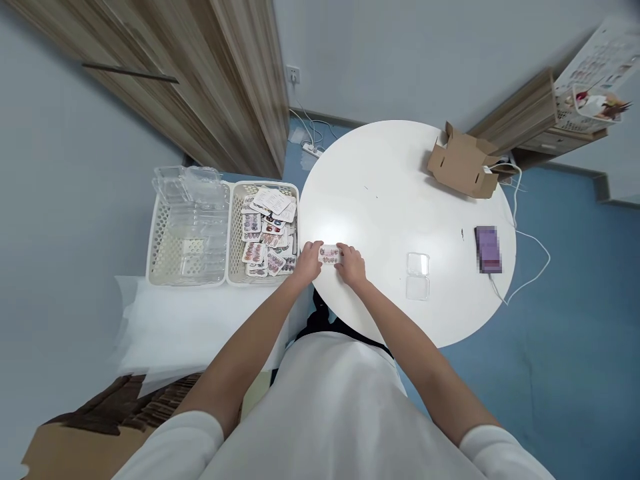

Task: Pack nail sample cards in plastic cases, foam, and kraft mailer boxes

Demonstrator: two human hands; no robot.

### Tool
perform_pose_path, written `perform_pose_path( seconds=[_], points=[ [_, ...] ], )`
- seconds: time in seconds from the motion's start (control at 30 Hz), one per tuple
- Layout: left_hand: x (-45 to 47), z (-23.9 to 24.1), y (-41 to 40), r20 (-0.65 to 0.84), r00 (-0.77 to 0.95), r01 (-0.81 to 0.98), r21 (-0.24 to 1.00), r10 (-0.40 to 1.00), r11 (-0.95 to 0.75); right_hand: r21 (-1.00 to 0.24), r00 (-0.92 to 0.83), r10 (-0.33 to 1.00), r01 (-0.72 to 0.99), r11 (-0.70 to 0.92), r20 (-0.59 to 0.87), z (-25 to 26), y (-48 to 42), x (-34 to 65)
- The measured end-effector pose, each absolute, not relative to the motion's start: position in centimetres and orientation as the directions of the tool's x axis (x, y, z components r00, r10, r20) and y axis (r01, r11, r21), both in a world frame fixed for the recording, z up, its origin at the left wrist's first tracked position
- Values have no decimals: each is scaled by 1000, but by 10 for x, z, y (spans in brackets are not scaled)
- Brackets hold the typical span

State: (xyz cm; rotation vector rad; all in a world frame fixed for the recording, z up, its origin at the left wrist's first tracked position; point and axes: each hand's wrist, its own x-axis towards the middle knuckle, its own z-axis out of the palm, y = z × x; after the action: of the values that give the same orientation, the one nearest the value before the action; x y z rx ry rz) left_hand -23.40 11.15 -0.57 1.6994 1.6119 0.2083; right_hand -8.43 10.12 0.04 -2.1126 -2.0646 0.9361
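A small card of press-on nails (329,253) lies at the near left edge of the round white table (390,200). My left hand (309,261) grips its left end with curled fingers. At the card's right end, my right hand (351,264) pinches it the same way. An open clear plastic case (417,275) lies on the table to the right of my hands, apart from them.
Left of the table stand two white baskets: one (235,230) holds several nail cards, the other (155,233) holds clear plastic cases. A brown cardboard box (463,163) sits at the table's far side. A purple phone (488,249) with a white cable lies at the right.
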Motion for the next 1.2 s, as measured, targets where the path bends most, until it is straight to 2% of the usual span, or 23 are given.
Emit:
perform_pose_path(
  seconds=[0.2,0.53,0.93,1.2],
  points=[
    [-237,-11,105,-292,240,711,703,926,37,-580,-92,937,805,-129,-337,-3,94,-86],
    [-231,-19,90,-184,322,649,757,929,-75,-802,-188,946,588,-107,-264,-14,81,-55],
    [-152,6,62,-66,441,518,833,895,-194,-813,-117,976,576,-84,-184,13,29,32],
    [-51,10,40,-170,553,555,805,816,-208,-743,-79,958,649,-161,-277,22,-6,144]
  ],
)
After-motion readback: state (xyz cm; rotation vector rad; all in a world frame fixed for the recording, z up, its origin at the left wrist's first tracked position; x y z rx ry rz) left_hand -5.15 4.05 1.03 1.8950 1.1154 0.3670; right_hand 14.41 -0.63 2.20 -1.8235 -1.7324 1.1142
